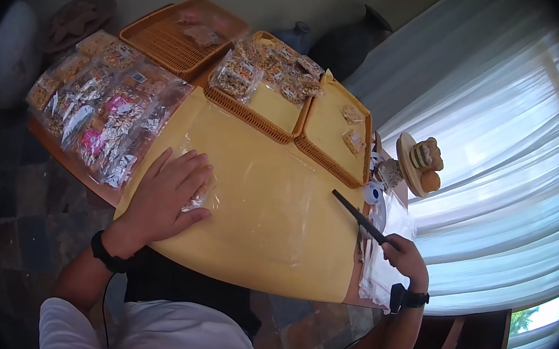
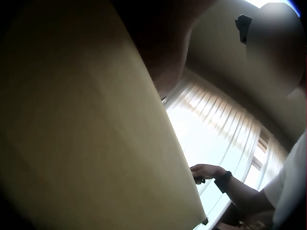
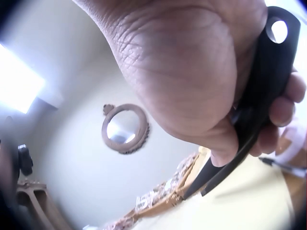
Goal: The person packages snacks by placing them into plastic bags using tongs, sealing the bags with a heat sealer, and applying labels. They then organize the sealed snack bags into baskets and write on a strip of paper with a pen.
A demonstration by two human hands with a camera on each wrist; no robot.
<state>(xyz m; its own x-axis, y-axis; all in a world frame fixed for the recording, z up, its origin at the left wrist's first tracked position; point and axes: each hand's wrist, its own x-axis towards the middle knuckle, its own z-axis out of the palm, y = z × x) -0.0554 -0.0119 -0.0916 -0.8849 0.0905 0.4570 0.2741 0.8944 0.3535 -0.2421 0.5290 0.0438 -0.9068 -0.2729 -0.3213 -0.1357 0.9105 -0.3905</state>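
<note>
In the head view the left hand (image 1: pixel 169 197) lies palm down, fingers extended, on a clear packet (image 1: pixel 201 190) of small pieces, on the yellow board (image 1: pixel 263 200). The hand covers much of the packet. Over the board's right side, the right hand (image 1: pixel 407 257) grips a long, thin black tool (image 1: pixel 360 218) that points up and left. The right wrist view shows the right hand (image 3: pixel 192 76) with its fingers curled round the black handle (image 3: pixel 268 72), which has a hole at its end. Dark and close in the left wrist view is part of the left hand (image 2: pixel 163 48).
Many filled packets (image 1: pixel 103 101) cover the table's left side. Along the back stand an empty-fronted wicker tray (image 1: pixel 164 43), a tray of packets (image 1: pixel 248 113) and a tray (image 1: pixel 326 153) with a few packets. White sheets (image 1: pixel 383 260) and a white roll (image 1: pixel 373 193) lie at the right.
</note>
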